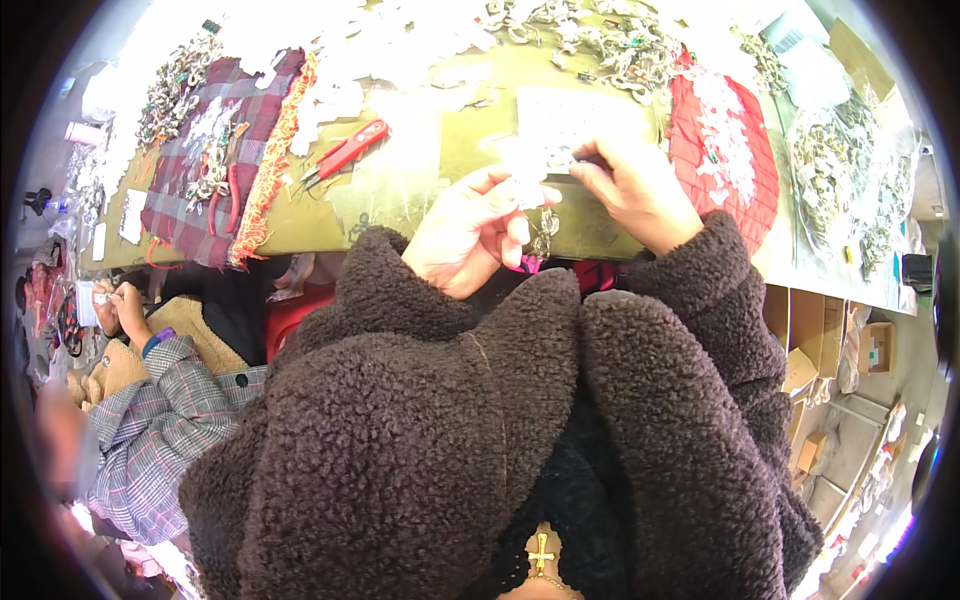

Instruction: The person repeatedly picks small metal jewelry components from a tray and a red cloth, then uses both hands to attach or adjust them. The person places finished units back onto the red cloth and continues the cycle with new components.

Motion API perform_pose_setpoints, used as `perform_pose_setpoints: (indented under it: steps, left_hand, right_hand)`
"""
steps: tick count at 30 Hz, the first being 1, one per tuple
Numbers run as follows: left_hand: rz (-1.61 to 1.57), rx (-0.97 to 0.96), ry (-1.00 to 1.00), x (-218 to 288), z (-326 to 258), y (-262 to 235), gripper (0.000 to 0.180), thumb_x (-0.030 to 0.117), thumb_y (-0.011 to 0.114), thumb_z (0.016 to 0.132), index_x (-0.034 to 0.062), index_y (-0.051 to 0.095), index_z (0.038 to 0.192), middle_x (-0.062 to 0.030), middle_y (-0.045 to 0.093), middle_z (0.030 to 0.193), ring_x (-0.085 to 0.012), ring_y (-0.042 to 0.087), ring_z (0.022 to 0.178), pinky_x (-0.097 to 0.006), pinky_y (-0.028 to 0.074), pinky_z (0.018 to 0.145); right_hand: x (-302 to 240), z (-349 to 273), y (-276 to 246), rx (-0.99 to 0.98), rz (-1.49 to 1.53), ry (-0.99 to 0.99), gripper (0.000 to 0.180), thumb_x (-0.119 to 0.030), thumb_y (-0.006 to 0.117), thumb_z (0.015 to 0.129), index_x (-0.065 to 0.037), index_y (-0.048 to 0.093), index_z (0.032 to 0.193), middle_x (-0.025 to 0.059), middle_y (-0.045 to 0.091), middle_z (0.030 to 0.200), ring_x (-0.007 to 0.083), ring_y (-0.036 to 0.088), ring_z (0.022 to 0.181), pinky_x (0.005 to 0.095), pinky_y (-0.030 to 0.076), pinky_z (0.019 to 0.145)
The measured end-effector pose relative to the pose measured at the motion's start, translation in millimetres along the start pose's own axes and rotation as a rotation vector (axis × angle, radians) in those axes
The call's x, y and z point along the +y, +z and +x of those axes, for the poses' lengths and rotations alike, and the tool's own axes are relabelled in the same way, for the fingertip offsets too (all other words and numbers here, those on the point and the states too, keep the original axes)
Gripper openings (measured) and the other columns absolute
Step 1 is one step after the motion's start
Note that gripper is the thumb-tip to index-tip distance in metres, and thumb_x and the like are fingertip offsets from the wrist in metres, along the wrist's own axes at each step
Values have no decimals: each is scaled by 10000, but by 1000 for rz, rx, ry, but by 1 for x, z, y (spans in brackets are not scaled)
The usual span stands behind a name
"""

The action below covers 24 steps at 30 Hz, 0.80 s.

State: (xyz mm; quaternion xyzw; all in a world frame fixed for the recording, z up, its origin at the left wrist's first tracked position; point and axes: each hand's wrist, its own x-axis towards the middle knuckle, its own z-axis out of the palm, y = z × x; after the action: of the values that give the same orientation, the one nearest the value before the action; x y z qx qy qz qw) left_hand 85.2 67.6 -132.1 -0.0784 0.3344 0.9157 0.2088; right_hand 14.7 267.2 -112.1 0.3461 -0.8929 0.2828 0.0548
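Note:
My left hand point(462, 238) is raised over the near edge of the table, palm partly up, its fingers curled. Thumb and forefinger pinch a small whitish piece point(525, 190), washed out by glare, so its kind does not show. Just below those fingertips hangs a strand of small dull-gold and grey links point(543, 232); I cannot tell whether it is joined to the piece. To the right, my right hand point(640, 190) has thumb and forefinger brought together a short way from the left fingertips. Whatever they hold, if anything, is too small to make out.
Red-handled snips point(347, 152) lie on the greenish table point(400, 205). A plaid cloth point(195, 190) at left bears red-handled pliers point(233, 190); a red cloth point(755, 180) at right bears white bits. Cord-like heaps point(630, 50) lie behind. A co-worker's hands point(125, 308) are at far left.

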Motion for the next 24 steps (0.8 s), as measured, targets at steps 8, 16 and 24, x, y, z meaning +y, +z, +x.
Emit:
perform_pose_setpoints:
  steps: [8,16,24]
  left_hand:
    - [-90,-94,14,-10,0,-1,200,111,603,891,11,557,1058,-99,631,887,-135,618,641,-255,531,473]
    - [-98,-114,18,-10,-4,0,189,106,597,895,5,570,1052,-90,627,881,-151,628,674,-267,548,508]
    - [-6,-53,34,-11,-5,1,179,81,589,894,-4,566,1049,-100,625,863,-169,638,665,-274,551,514]
  right_hand:
    - [-44,-9,-11,102,128,-182,171,-73,659,826,-44,628,992,86,642,842,177,606,733,289,468,653]
    - [-49,-16,-11,109,146,-56,165,-76,684,796,-33,631,947,100,634,804,233,611,719,317,473,639]
    - [-53,-12,-10,147,20,-155,178,-98,690,779,-19,614,919,118,622,779,264,603,675,353,471,603]
